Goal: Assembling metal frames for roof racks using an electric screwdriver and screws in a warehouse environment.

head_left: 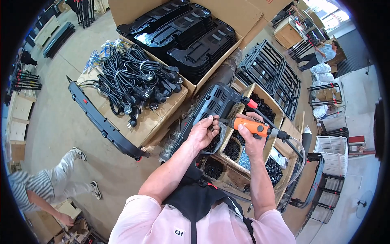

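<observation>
My right hand (254, 140) is wrapped round an orange power screwdriver (250, 126) with a hose at its back end. The tool lies nearly level, its dark tip pointing left. At that tip, the fingers of my left hand (203, 133) are pinched together; whatever they hold is too small to make out. Just beyond my left hand lies a long black plastic housing (217, 99) with vent slots. Below the tool sits a cardboard box (227, 160) divided into compartments of small black and silvery fasteners.
Bundled black power cords (130, 77) lie on a carton at the left, beside a curved black bar (99, 120). A large carton of stacked black plastic covers (195, 44) stands ahead. Black frames (270, 75) are stacked at the right. One person (53, 183) is at the lower left, another (323, 53) far right.
</observation>
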The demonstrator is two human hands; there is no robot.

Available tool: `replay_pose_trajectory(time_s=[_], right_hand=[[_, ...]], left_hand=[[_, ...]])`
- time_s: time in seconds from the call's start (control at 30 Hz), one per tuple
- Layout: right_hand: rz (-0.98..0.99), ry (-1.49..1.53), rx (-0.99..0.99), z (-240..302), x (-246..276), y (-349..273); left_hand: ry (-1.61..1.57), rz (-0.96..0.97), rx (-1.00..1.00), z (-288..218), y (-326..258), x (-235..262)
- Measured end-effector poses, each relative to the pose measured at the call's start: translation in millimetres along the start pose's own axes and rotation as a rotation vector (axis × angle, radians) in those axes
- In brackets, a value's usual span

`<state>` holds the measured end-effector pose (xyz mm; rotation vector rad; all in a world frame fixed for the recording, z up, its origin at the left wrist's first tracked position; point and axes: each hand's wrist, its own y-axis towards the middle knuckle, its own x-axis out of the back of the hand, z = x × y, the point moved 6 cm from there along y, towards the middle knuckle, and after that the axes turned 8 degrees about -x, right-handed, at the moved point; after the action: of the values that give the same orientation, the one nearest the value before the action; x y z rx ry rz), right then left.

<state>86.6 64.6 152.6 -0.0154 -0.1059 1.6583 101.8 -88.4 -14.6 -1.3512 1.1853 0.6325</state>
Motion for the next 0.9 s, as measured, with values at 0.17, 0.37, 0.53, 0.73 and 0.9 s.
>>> replay_pose_trajectory(time_s=[0.17,0.37,0.53,0.73,0.9], right_hand=[[-0.002,-0.029,-0.035,1.5,-7.5,5.2],[-0.038,-0.039,-0.027,0.3,-22.4,19.5],[-0.096,-0.05,0.042,-9.6,-31.0,56.5],[-0.105,-0.063,0.06,-28.9,-38.5,97.4],[-0.082,-0.111,0.034,-33.7,-49.7,110.4]], left_hand=[[0.018,0.037,0.046,-7.3,1.1,-1.3],[-0.019,0.038,0.02,-5.7,8.3,-6.1],[0.128,-0.1,0.05,3.8,0.0,-7.0],[0.248,-0.006,0.124,8.7,-19.4,2.2],[0.269,0.01,0.115,10.3,-28.3,9.1]])
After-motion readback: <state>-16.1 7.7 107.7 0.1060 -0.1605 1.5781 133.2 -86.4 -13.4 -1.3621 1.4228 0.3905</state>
